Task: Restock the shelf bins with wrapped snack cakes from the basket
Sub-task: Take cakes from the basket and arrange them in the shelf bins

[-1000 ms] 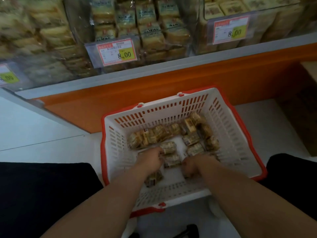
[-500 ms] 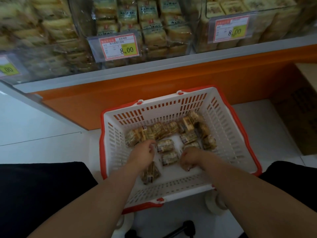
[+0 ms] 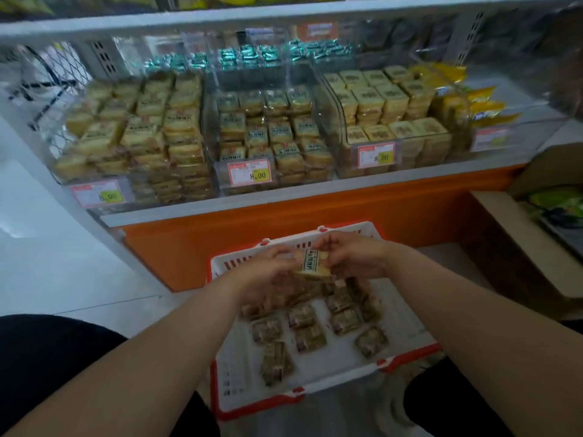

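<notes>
Your left hand and right hand meet at the centre of the frame, raised over the far end of the basket. Between them they hold a wrapped cake, its printed label turned up toward you. Your left fingers curl round its left side and your right fingers pinch its right side. Whether you hold more than this one cake cannot be told, since your left palm hides what lies under it.

The basket, white with a red rim, sits on the floor in the lower middle of the frame, between your knees. More cakes lie loose across its bottom, some in a heap at the far end, others apart nearer you.

Across the upper half of the frame runs the shelf, with three clear bins side by side. The left bin, the middle bin and the right bin are each stacked with wrapped cakes, and a price tag hangs on the front of the middle one. An orange panel runs below the shelf. A cardboard box stands at the right edge of the frame.
</notes>
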### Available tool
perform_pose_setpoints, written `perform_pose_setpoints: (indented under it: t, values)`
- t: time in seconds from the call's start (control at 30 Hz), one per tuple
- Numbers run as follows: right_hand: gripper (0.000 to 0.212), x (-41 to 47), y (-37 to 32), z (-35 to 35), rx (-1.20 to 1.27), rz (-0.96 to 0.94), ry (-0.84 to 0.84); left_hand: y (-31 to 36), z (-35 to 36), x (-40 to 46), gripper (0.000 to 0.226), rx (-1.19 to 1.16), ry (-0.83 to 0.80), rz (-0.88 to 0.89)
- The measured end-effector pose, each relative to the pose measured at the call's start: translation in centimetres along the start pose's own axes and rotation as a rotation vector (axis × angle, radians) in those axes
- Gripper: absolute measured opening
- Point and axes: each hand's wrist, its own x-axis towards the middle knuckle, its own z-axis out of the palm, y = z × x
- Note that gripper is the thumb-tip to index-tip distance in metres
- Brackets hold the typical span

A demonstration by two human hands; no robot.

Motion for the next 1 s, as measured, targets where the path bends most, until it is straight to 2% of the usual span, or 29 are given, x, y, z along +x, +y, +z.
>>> perform_pose_setpoints:
  t: [0.17, 0.37, 0.47, 0.57, 0.6, 0.7, 0.73, 0.8, 0.9, 1.0]
  values:
    - [0.038, -2.4, -4.4, 1.1, -0.182, -0.094, 0.044, 5.4, -1.0, -2.5, 0.046, 0.137, 0.107, 0.142]
    - [0.064, -3.7, -8.2, 2.6, -0.181, -0.135, 0.352, 10.5, -2.1, -4.9, 0.051, 0.157, 0.087, 0.243]
    - [0.072, -3.1, -9.5, 2.9, -0.349, -0.175, 0.395, 11.3, -1.4, -4.6, 0.045, 0.012, 0.123, 0.282]
    - [0.062, -2.1, -11.7, 3.1, -0.507, -0.299, 0.429, 11.9, -0.5, -3.6, 0.032, -0.218, 0.207, 0.319]
    - [0.066, -1.8, -12.3, 3.2, -0.534, -0.34, 0.431, 12.2, -0.2, -3.3, 0.029, -0.25, 0.223, 0.326]
    - [0.108, -0.6, -13.5, 3.1, -0.618, -0.437, 0.489, 13.1, -0.1, -2.4, 0.031, -0.214, 0.267, 0.362]
    - [0.11, -0.3, -13.8, 3.1, -0.619, -0.467, 0.513, 13.5, -0.1, -2.2, 0.031, -0.2, 0.284, 0.377]
    - [0.101, 0.3, -14.4, 3.2, -0.645, -0.544, 0.579, 14.3, -0.4, -1.7, 0.03, -0.151, 0.35, 0.447]
    - [0.081, 1.3, -15.7, 3.3, -0.761, -0.66, 0.663, 15.4, -1.0, -1.1, 0.029, 0.162, 0.537, 0.642]
    - [0.075, 2.6, -17.5, 2.1, -0.763, -0.667, 0.685, 17.0, -1.8, -1.0, 0.03, 0.405, 0.584, 0.76]
